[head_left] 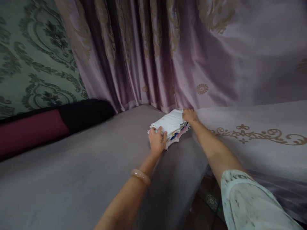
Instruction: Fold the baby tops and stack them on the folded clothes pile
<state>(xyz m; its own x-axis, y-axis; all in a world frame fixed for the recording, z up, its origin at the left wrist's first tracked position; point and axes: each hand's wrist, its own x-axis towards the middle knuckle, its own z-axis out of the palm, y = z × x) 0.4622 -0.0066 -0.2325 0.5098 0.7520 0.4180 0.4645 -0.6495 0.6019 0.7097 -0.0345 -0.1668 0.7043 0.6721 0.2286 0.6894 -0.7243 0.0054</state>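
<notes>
A stack of folded cloths (169,123) lies at the far corner of the grey-covered surface, close to the curtain. Its top piece is plain white. Pink, blue and other coloured layers show along the near edge, with loose threads hanging from it. My left hand (157,140) grips the near left edge, its fingers bent over the rim and somewhat apart; a pale bangle (141,176) circles that wrist. At the right end, my right hand (190,115) is closed around the far right corner. Its fingertips are partly hidden by the hand itself.
Purple curtains (158,57) with gold patterns hang right behind the stack. A black and maroon padded piece (88,111) runs along the patterned green wall. To the right is a pale cloth with gold scrollwork (259,135). The grey surface (72,179) ends above a dark floor.
</notes>
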